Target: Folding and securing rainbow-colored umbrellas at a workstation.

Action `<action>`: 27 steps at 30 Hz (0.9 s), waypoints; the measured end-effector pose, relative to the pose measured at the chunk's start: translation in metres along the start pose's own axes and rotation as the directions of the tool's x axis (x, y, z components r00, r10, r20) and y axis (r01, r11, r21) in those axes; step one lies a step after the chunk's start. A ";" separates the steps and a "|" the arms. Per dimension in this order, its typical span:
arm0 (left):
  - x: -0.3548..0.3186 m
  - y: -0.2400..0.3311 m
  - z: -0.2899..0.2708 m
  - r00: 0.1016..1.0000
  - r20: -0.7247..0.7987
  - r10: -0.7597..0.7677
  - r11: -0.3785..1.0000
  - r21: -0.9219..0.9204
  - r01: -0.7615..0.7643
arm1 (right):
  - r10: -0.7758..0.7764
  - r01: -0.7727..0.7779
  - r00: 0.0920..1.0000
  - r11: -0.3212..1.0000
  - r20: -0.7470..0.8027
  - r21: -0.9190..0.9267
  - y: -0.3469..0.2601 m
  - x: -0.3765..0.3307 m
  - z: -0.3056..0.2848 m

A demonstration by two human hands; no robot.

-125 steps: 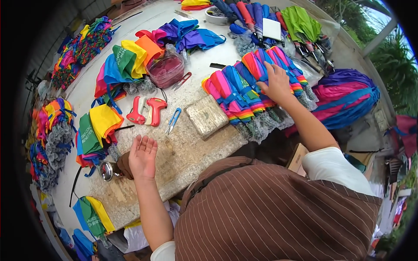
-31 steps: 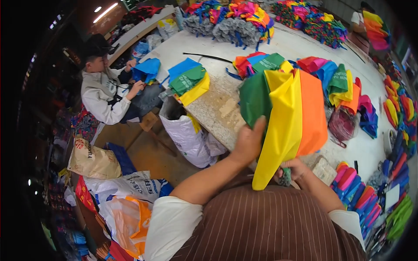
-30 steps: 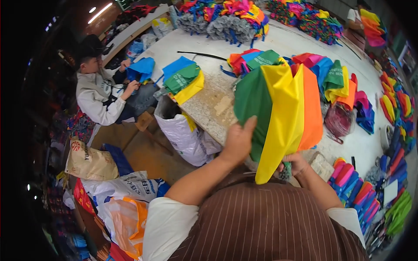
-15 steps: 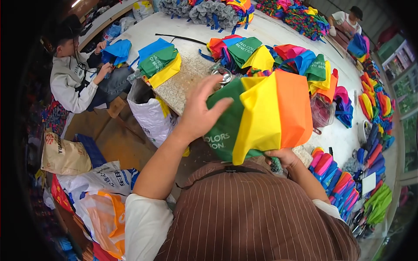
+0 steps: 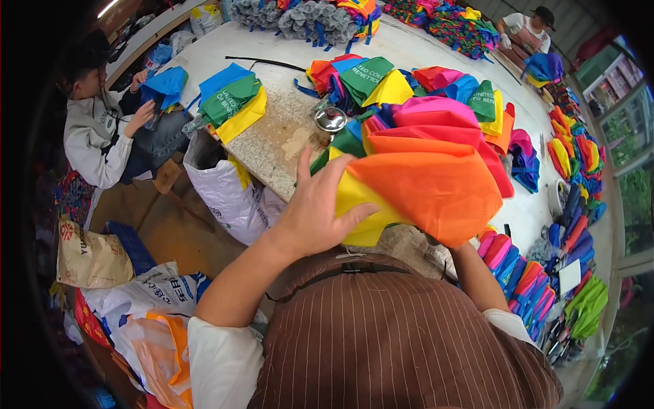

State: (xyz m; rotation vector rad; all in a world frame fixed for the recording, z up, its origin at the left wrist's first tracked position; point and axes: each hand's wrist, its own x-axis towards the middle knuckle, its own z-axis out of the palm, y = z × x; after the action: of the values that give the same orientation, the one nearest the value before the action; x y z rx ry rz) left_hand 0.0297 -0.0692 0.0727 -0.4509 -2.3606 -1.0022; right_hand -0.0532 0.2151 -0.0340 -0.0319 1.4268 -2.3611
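A loosely folded umbrella [image 5: 429, 194] with orange, red, pink, yellow and green panels is in front of my apron, above the near table edge. My left hand [image 5: 320, 211] lies against its yellow and green panels, fingers and thumb apart. From below, my right hand [image 5: 462, 251] supports the umbrella at its lower end. The orange panel covers most of that hand's fingers, and the handle is hidden. Just beyond my left fingertips a shiny round metal bowl or lid [image 5: 330, 119] sits on the table.
More multicoloured umbrellas [image 5: 368, 78] lie across the white table [image 5: 286, 85]; one umbrella [image 5: 231, 99] is at its left corner. Folded umbrellas [image 5: 521, 273] line the right side. A white sack [image 5: 221, 194] hangs below the corner. Two co-workers sit at left [image 5: 102, 136] and far right [image 5: 528, 34].
The umbrella has turned, so orange, red and pink panels now face up where green and yellow were. My left hand has moved down along it. The right hand is now more covered.
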 end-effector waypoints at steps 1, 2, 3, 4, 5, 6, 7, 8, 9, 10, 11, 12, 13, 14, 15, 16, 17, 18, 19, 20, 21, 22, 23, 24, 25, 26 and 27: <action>-0.003 -0.001 -0.008 0.982 0.131 -0.136 0.987 -0.066 0.146 | 0.068 -0.068 0.998 0.997 0.007 0.021 -0.003 0.007 -0.004; -0.009 -0.008 -0.023 0.928 0.266 -0.260 0.949 -0.106 0.296 | 0.137 -0.138 0.990 0.990 0.021 0.042 -0.006 0.013 -0.006; -0.016 -0.016 -0.028 0.915 0.193 -0.355 0.867 -0.297 0.399 | 0.206 -0.208 0.978 0.976 0.038 0.062 -0.007 0.017 -0.008; -0.016 -0.018 -0.031 0.862 0.213 -0.461 0.749 -0.427 0.506 | 0.279 -0.284 0.958 0.956 0.060 0.079 -0.005 0.018 -0.009; -0.014 -0.020 -0.034 0.794 0.248 -0.555 0.600 -0.542 0.589 | 0.282 -0.286 0.958 0.955 0.057 0.080 -0.003 0.017 -0.009; -0.014 -0.024 -0.038 0.776 0.287 -0.562 0.607 -0.494 0.622 | 0.264 -0.265 0.963 0.964 0.052 0.028 0.000 0.017 -0.009; -0.010 -0.022 -0.036 0.773 0.282 -0.568 0.602 -0.498 0.624 | 0.247 -0.246 0.968 0.969 0.054 -0.030 -0.001 0.017 -0.009; -0.003 -0.015 -0.029 0.930 0.081 -0.357 0.908 -0.202 0.366 | 0.228 -0.223 0.972 0.971 0.057 -0.086 -0.002 0.017 -0.010; 0.002 -0.007 -0.022 0.999 -0.017 -0.051 0.983 0.177 0.053 | 0.209 -0.199 0.976 0.970 0.061 -0.142 -0.004 0.017 -0.011; 0.009 0.004 -0.014 0.998 0.022 0.054 0.971 0.233 -0.058 | 0.191 -0.175 0.980 0.965 0.064 -0.195 -0.003 0.019 -0.012; 0.012 0.015 -0.009 0.985 0.069 0.159 0.944 0.282 -0.172 | 0.171 -0.150 0.983 0.958 0.066 -0.245 -0.002 0.017 -0.012; 0.011 0.021 -0.006 0.951 0.215 0.224 0.947 0.181 -0.264 | 0.150 -0.124 0.986 0.948 0.069 -0.293 -0.001 0.015 -0.012; 0.005 0.030 -0.006 0.931 0.257 0.259 0.965 -0.028 -0.260 | 0.123 -0.094 0.990 0.935 0.066 -0.341 -0.003 0.010 -0.014; 0.003 0.038 -0.006 0.911 0.287 0.297 0.944 -0.232 -0.235 | 0.100 -0.065 0.993 0.918 0.069 -0.390 -0.005 0.011 -0.018; 0.001 0.039 -0.027 0.816 0.557 0.154 0.988 -0.076 -0.135 | 0.076 -0.037 0.994 0.898 0.072 -0.438 -0.006 0.013 -0.023; -0.005 0.035 -0.036 0.918 0.377 0.123 0.980 -0.190 -0.053 | 0.055 -0.005 0.995 0.875 0.089 -0.483 -0.008 0.015 -0.023; -0.010 0.031 -0.042 0.979 0.193 0.059 0.948 -0.318 0.006 | 0.037 0.021 0.994 0.851 0.100 -0.526 -0.007 0.015 -0.026; -0.011 0.027 -0.051 0.978 0.181 -0.103 0.913 -0.373 0.165 | 0.019 0.048 0.993 0.823 0.113 -0.566 -0.005 0.016 -0.028; -0.005 0.023 -0.056 0.991 0.125 -0.045 0.972 -0.222 0.072 | 0.000 0.073 0.993 0.789 0.119 -0.610 -0.006 0.014 -0.029; 0.004 0.018 -0.059 0.997 0.075 0.017 0.999 -0.053 -0.013 | -0.014 0.099 0.991 0.754 0.135 -0.649 -0.006 0.014 -0.031; 0.010 0.015 -0.046 0.997 0.002 0.078 0.986 0.148 -0.077 | -0.027 0.125 0.988 0.716 0.151 -0.687 -0.007 0.014 -0.034; 0.018 0.014 -0.029 0.988 0.002 0.157 0.973 0.171 -0.155 | 0.014 0.198 0.973 0.460 0.230 -0.866 -0.004 0.021 -0.052; 0.019 0.016 -0.017 0.975 -0.002 0.221 0.954 0.209 -0.216 | 0.021 0.205 0.970 0.460 0.241 -0.864 -0.004 0.021 -0.048; 0.012 0.022 -0.010 0.964 0.181 0.197 0.966 0.130 -0.222 | -0.038 0.263 0.961 0.429 0.274 -0.864 -0.005 0.021 -0.042; 0.007 0.036 -0.010 0.930 0.317 0.188 0.982 -0.062 -0.177 | -0.115 0.310 0.950 0.393 0.289 -0.865 -0.009 0.019 -0.039; 0.005 0.049 -0.018 0.876 0.444 0.188 0.968 -0.237 -0.087 | -0.178 0.356 0.934 0.355 0.311 -0.864 -0.008 0.019 -0.033; 0.012 0.059 -0.030 0.912 0.288 0.293 0.940 -0.263 -0.218 | -0.239 0.398 0.912 0.314 0.334 -0.862 -0.008 0.018 -0.027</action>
State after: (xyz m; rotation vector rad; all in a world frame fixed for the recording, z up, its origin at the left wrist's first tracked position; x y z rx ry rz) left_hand 0.0588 -0.0506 0.1303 -1.0602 -2.3865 -1.1442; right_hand -0.0784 0.2351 -0.0432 -0.8538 2.6623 -1.3517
